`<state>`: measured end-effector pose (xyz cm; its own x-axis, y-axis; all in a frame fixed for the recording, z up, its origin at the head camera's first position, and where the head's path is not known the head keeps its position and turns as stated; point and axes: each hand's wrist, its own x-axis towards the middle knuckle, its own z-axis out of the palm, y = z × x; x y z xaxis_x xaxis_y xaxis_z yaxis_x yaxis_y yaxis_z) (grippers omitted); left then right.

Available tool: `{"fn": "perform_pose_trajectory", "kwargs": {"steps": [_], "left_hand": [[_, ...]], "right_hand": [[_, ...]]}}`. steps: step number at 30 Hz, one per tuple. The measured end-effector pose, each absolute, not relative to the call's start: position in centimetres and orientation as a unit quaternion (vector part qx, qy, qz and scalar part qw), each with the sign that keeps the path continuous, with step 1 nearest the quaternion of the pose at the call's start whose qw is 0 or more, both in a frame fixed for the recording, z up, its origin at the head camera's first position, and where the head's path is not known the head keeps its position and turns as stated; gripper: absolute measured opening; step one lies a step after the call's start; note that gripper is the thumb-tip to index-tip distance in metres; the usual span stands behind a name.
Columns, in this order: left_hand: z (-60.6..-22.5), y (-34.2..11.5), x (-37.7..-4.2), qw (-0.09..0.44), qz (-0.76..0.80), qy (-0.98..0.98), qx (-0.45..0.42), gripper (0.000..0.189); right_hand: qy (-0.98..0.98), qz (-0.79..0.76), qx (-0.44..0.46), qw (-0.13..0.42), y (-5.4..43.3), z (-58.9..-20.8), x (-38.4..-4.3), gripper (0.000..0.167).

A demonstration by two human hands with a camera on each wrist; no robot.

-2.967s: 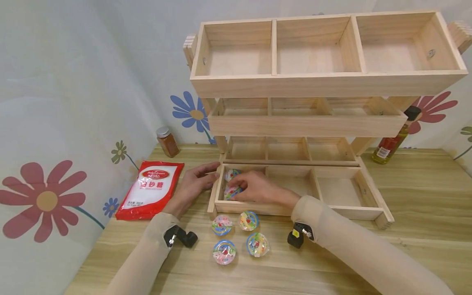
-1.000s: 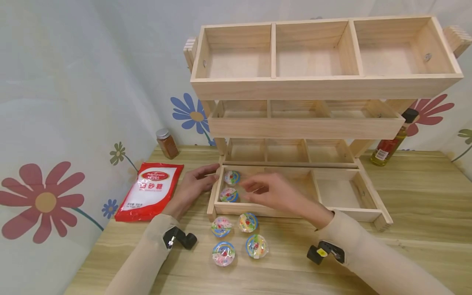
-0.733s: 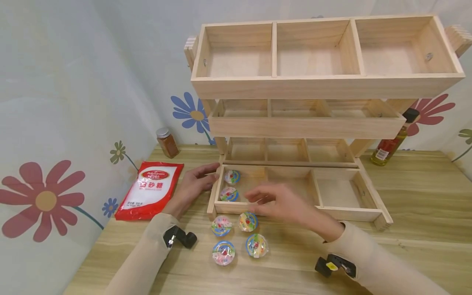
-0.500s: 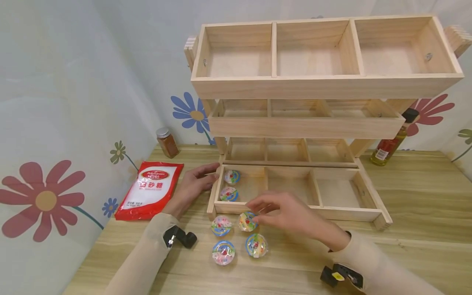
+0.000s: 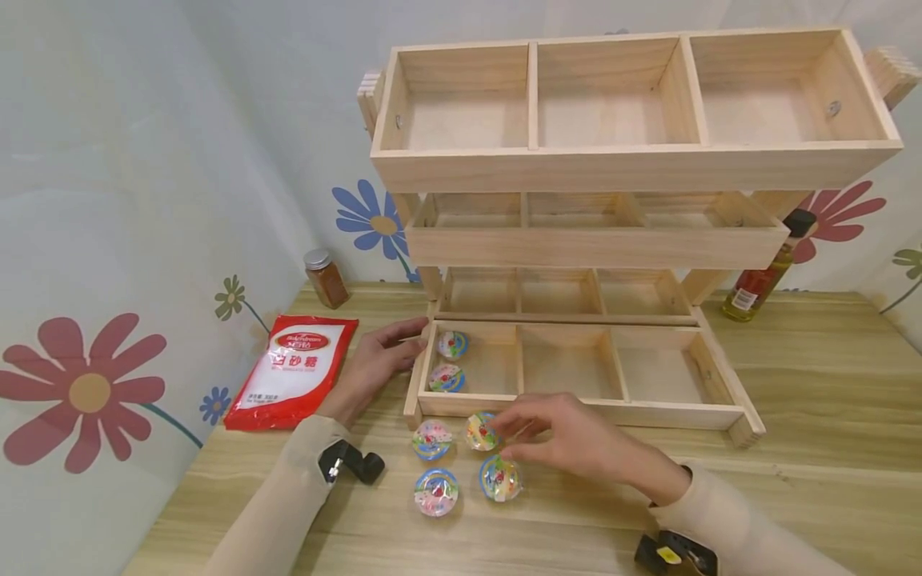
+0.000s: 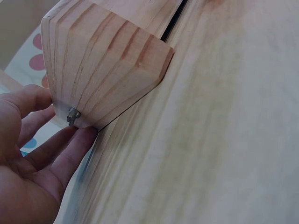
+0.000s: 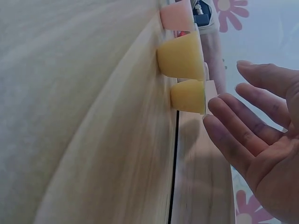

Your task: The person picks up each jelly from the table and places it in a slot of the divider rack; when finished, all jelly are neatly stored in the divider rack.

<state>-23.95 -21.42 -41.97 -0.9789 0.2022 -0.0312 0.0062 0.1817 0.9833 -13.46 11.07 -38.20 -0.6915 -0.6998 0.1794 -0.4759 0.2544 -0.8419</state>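
My left hand [image 5: 376, 364] rests its fingertips on the left end of the wooden rack [image 5: 576, 408]. The left wrist view shows its fingers fairly straight, touching the wood beside a bolt [image 6: 72, 115]. Several small sealed jelly cups lie on the table in front, among them a yellow one [image 5: 481, 432], another yellow one [image 5: 499, 478] and a pink one [image 5: 435, 492]. Just right of the yellow cups hovers my right hand [image 5: 569, 436], holding nothing, its fingers apart. Two more jelly cups [image 5: 452, 345] stand in the left compartment of the front bottom box.
Tiers of three-compartment boxes [image 5: 619, 168] rise above the bottom box. A red and white sugar bag [image 5: 295, 372] lies at left, with a spice jar [image 5: 327, 278] behind it. An oil bottle [image 5: 763, 276] stands behind the rack at right.
My right hand has let go of a jelly cup in the left compartment, drawn back out of the box and come down to the front beside the yellow cups. My left hand has stayed put.
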Motion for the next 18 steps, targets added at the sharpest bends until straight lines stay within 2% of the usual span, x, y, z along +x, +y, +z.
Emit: {"fn": "perform_pose_trajectory", "kwargs": {"steps": [18], "left_hand": [[-42.04, -21.34, -23.95, 0.073, 0.641, 0.761, 0.067, 0.048]], "right_hand": [[0.782, -0.480, -0.372, 0.139, 11.34, -39.10, -12.86, 0.022]]}}
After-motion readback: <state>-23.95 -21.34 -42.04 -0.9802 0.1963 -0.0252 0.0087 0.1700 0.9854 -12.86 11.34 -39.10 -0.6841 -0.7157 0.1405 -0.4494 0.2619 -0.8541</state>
